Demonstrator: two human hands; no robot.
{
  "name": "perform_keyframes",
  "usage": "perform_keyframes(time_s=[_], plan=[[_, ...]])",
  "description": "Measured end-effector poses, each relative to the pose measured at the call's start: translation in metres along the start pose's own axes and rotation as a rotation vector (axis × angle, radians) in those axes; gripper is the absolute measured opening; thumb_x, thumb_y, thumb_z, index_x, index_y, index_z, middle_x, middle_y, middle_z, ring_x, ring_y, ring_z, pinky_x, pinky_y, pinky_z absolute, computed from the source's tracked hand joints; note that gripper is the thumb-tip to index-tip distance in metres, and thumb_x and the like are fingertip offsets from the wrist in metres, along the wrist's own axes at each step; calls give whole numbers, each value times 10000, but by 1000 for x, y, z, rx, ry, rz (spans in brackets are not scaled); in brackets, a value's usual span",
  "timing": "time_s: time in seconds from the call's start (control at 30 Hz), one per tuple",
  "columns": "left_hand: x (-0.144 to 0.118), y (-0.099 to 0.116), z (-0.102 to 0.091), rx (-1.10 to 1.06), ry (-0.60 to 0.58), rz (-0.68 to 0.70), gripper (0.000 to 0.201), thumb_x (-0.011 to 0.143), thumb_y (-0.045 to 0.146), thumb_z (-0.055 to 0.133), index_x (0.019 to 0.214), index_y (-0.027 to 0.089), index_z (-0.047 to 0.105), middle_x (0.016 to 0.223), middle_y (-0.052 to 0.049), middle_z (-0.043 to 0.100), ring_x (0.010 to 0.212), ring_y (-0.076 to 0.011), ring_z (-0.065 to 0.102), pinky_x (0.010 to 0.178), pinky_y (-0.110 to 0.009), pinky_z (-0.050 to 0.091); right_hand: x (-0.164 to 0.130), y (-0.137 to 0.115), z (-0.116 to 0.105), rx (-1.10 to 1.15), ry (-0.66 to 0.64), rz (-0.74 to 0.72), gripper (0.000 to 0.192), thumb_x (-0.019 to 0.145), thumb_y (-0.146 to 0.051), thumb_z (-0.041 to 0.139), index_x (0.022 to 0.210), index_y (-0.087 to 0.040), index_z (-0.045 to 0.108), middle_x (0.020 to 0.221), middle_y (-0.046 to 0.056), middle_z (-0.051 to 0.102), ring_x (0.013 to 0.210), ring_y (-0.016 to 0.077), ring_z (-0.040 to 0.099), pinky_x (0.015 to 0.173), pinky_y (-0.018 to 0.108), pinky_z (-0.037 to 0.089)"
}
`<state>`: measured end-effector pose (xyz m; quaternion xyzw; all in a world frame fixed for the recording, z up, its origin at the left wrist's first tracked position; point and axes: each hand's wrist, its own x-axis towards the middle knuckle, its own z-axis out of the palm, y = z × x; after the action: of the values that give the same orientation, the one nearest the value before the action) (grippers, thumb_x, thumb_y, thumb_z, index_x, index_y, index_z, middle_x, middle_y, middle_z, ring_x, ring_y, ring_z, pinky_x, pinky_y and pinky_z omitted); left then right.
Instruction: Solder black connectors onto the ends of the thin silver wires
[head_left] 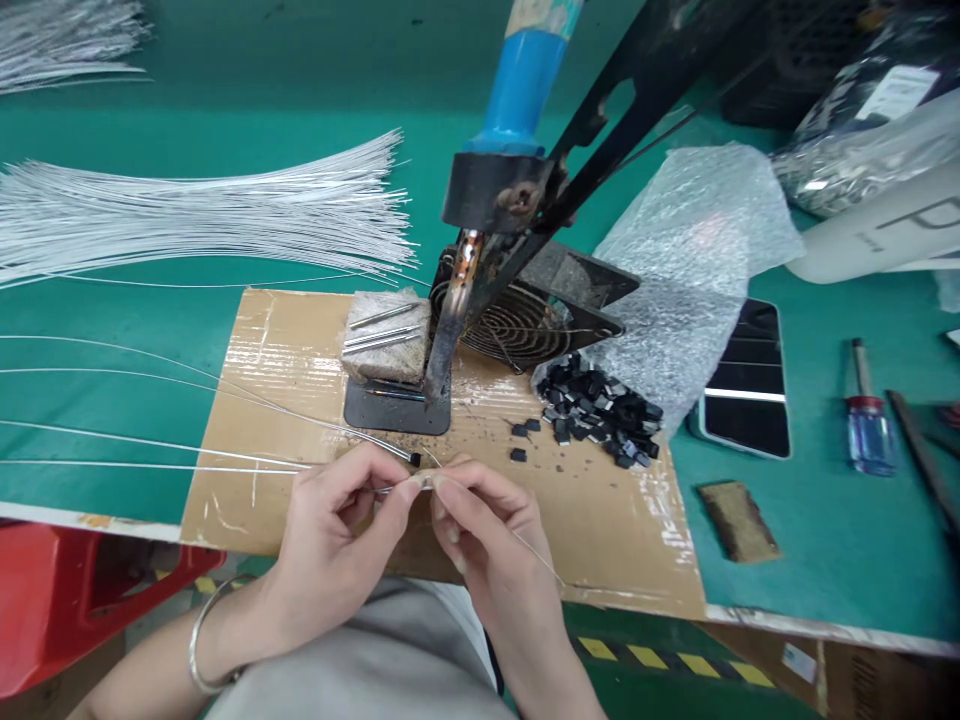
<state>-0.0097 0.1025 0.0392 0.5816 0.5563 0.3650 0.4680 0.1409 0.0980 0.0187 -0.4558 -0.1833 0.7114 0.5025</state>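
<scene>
Pinching together at the near edge of a cardboard sheet, both hands meet fingertip to fingertip. The left hand has its grip closed on a thin white wire that trails away to its left across the green tabletop. The right hand has thumb and forefinger clamped on a fine wire end, which runs back past its wrist toward the body. A small black piece sits on a wire just above the left fingertips; whether it touches them cannot be told.

Straight beyond the grip stands a soldering iron with a blue handle, held in a black stand, its tip pointing down. Beside it lies a worn sponge block carrying metal pins. Beyond the right hand, to its right, is a heap of small black parts, with a wire fan guard behind it and bubble wrap farther off. A phone and a screwdriver lie well to the right. A fanned bundle of white wires lies far to the left. A bangle circles the left wrist.
</scene>
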Motion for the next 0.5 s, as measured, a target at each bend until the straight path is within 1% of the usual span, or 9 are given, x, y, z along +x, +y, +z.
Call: perform_keyframes(time_s=[0.17, 0.33, 0.43, 0.5], plan=[[-1, 0, 3, -3, 26, -5, 212, 1006, 224, 604, 798, 194, 632, 623, 53, 495, 532, -93, 380, 486, -224, 311, -1, 1, 2, 6, 20, -9, 209, 786, -365, 861, 672, -209, 782, 571, -43, 516, 451, 48, 391, 395, 175, 300], [-2, 2, 4, -73, 29, -57, 219, 997, 240, 618, 785, 188, 632, 604, 57, 463, 516, -91, 339, 462, -224, 277, -1, 2, 3, 4, 34, -20, 172, 792, -356, 859, 707, -217, 803, 577, -40, 525, 455, 53, 405, 393, 173, 314], [1, 4, 4, -130, 32, -69, 215, 987, 227, 626, 776, 187, 629, 601, 54, 484, 517, -88, 359, 458, -209, 287, 0, 3, 3, 4, 29, -24, 160, 787, -371, 868, 730, -228, 825, 579, -38, 532, 445, 53, 410, 387, 176, 327], [3, 6, 4, -168, 36, -69, 205, 983, 211, 628, 780, 187, 634, 610, 48, 520, 525, -87, 395, 467, -197, 315, 1, 3, 2, 5, 22, -29, 159, 795, -395, 864, 782, -237, 846, 613, -29, 562, 443, 55, 426, 380, 181, 340]])
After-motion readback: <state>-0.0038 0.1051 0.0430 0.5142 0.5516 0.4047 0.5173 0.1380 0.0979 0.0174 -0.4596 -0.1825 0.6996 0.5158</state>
